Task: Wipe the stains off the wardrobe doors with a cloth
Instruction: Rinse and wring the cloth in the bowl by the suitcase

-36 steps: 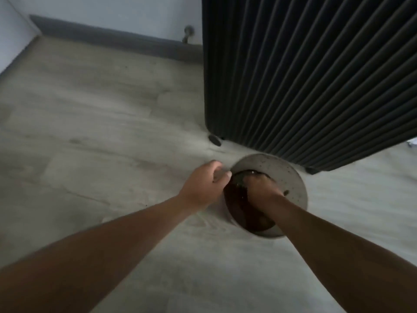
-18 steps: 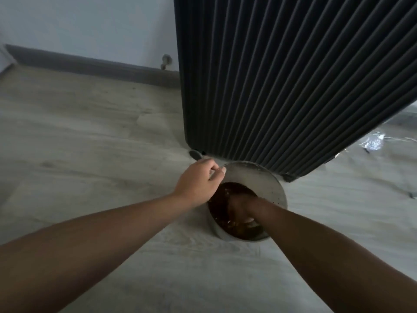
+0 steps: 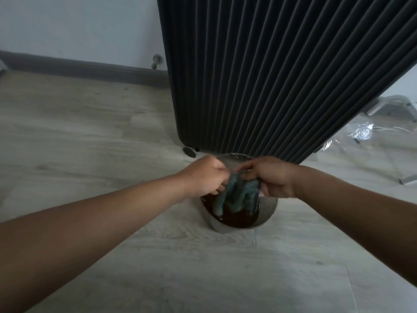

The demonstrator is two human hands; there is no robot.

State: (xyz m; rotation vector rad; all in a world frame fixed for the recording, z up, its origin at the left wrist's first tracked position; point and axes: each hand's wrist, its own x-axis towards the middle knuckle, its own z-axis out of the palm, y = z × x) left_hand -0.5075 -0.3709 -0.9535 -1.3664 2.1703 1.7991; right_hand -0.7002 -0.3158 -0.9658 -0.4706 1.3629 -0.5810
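Observation:
A wet blue-green cloth (image 3: pixel 237 196) hangs bunched over a grey bowl (image 3: pixel 269 207) of dark water on the floor. My left hand (image 3: pixel 204 177) grips the cloth's left end and my right hand (image 3: pixel 269 177) grips its right end, both just above the bowl. The cloth's lower folds dangle to the water. Right behind the bowl stands the black ribbed wardrobe door (image 3: pixel 270 71), which fills the upper right of the head view.
Pale wood-look floor (image 3: pixel 90 136) spreads to the left and in front. A grey skirting board (image 3: pixel 79 66) with a door stop (image 3: pixel 156 60) runs along the back wall. Crumpled clear plastic (image 3: pixel 361 134) and a metal frame (image 3: pixel 394 105) lie at the right.
My right hand has come up out of the water with the cloth. My left hand has left the bowl's rim and taken hold of the cloth's other end. The view tilted upward.

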